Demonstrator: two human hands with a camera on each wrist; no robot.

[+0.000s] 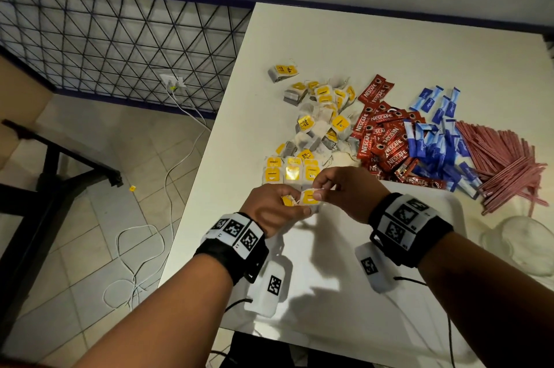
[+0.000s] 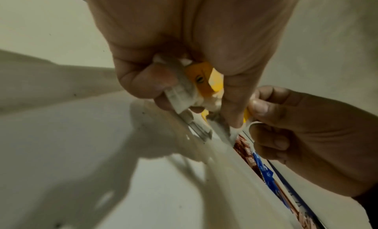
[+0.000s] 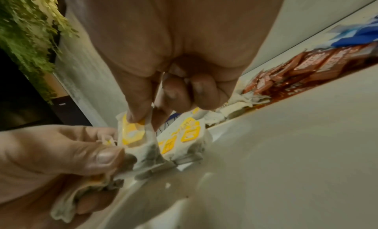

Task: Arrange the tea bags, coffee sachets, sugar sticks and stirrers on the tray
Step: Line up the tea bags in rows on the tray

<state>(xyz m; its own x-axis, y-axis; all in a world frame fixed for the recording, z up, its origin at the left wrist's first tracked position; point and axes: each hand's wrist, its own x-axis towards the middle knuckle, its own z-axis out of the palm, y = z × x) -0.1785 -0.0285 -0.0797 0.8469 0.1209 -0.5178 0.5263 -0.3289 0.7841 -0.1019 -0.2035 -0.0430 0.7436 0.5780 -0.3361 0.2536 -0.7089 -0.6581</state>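
Both hands meet over the far left part of the white tray point(image 1: 335, 259). My left hand point(image 1: 292, 205) grips a few tea bags point(image 2: 182, 90) with yellow tags. My right hand point(image 1: 319, 191) pinches another yellow-tagged tea bag point(image 3: 132, 133) between thumb and forefinger, touching the left hand's bunch. A short row of tea bags point(image 1: 289, 171) lies at the tray's far left edge. Beyond it on the table are a loose heap of tea bags point(image 1: 322, 116), red coffee sachets point(image 1: 380, 140), blue sugar sticks point(image 1: 437, 134) and red-striped stirrers point(image 1: 506, 164).
A clear glass bowl point(image 1: 527, 244) stands on the table right of the tray. The table's left edge point(image 1: 209, 164) drops to a tiled floor with white cables point(image 1: 141, 247) and a black frame point(image 1: 54, 164). A green plant point(image 3: 30, 30) shows in the right wrist view.
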